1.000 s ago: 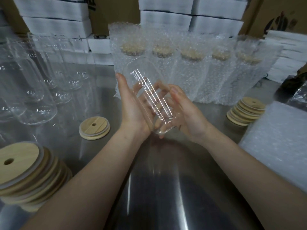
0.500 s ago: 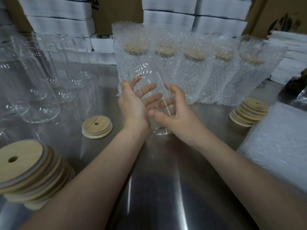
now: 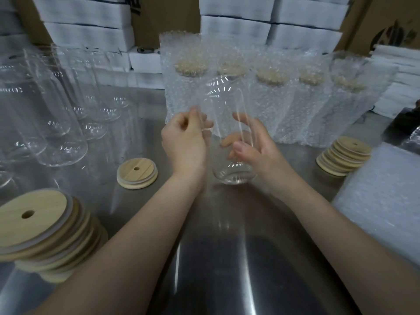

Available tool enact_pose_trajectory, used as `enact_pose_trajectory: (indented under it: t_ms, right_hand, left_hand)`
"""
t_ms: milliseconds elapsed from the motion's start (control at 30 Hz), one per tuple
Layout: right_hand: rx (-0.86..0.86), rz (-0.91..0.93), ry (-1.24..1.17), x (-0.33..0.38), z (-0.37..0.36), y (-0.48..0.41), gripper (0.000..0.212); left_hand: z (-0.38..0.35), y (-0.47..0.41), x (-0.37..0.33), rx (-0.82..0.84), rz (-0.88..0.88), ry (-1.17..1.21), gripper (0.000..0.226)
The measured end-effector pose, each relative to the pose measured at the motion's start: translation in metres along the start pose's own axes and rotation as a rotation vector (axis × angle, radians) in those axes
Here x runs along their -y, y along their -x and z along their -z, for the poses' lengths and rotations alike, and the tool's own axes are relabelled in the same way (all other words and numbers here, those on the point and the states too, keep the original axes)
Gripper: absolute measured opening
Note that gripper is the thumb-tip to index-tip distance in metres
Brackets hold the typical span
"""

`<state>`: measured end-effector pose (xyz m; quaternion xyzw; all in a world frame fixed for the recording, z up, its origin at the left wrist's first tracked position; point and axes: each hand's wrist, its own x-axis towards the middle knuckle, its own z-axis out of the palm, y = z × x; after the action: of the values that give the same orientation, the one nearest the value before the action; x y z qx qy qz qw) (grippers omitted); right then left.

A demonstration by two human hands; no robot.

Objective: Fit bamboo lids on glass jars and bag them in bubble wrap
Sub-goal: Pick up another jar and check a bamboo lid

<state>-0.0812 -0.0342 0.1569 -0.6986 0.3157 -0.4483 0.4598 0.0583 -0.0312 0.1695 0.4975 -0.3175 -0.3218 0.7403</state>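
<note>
I've swung the tall clear glass jar (image 3: 225,105) from tilted to upright at frame centre. My right hand (image 3: 256,153) wraps its lower half. My left hand (image 3: 184,142) curls alongside, and I can't tell if it's holding on. It looks ready for a lid.

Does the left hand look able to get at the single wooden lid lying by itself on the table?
Probably yes. The lid lies just left of the left hand, nothing standing between them, and the right hand grips the jar.
</note>
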Motion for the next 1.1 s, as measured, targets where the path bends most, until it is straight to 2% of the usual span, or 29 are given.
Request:
enact_pose_trajectory:
  t_ms: [67, 100, 133, 200, 300, 400, 467, 633, 867, 1000, 1033, 1100]
  right_hand:
    - [-0.055, 0.019, 0.038, 0.0, 0.004, -0.001, 0.07]
    - [-0.081, 0.017, 0.056, -0.001, 0.007, -0.001, 0.071]
    - [-0.103, 0.009, 0.077, -0.003, 0.009, -0.001, 0.073]
    - [-0.127, -0.015, 0.134, -0.006, 0.011, 0.0, 0.08]
    - [-0.133, -0.039, 0.188, -0.01, 0.013, 0.0, 0.083]
    - [-0.137, -0.046, 0.208, -0.014, 0.016, -0.001, 0.078]
    - [-0.143, -0.05, 0.222, -0.015, 0.017, -0.002, 0.077]
    - [-0.164, -0.067, 0.206, -0.017, 0.02, -0.004, 0.077]
    - [-0.248, -0.073, 0.233, -0.023, 0.024, -0.007, 0.08]
    - [-0.403, -0.012, 0.271, -0.018, 0.019, -0.007, 0.096]
    - [-0.459, 0.035, 0.275, -0.014, 0.017, -0.006, 0.094]
    - [-0.58, 0.156, 0.311, -0.005, 0.014, -0.002, 0.077]
  left_hand:
    - [0.005, -0.001, 0.0, -0.026, -0.293, -0.394, 0.023]
    - [0.009, -0.001, 0.0, -0.03, -0.4, -0.612, 0.016]
    - [0.012, -0.001, 0.001, -0.034, -0.453, -0.845, 0.019]
    - [0.016, -0.002, 0.004, 0.009, -0.41, -1.222, 0.035]
    - [0.022, -0.006, 0.001, 0.112, -0.161, -1.479, 0.039]
    - [0.031, -0.014, -0.002, 0.184, 0.125, -1.543, 0.052]
    - [0.034, -0.016, -0.001, 0.211, 0.195, -1.593, 0.057]
    - [0.037, -0.011, 0.004, 0.226, 0.103, -1.643, 0.047]
    - [0.034, -0.008, -0.001, 0.216, 0.016, -1.516, 0.042]
    - [0.036, -0.014, -0.001, 0.232, -0.044, -1.342, 0.039]
    - [0.037, -0.015, 0.0, 0.239, -0.069, -1.295, 0.036]
    - [0.038, -0.019, 0.0, 0.238, -0.117, -1.17, 0.03]
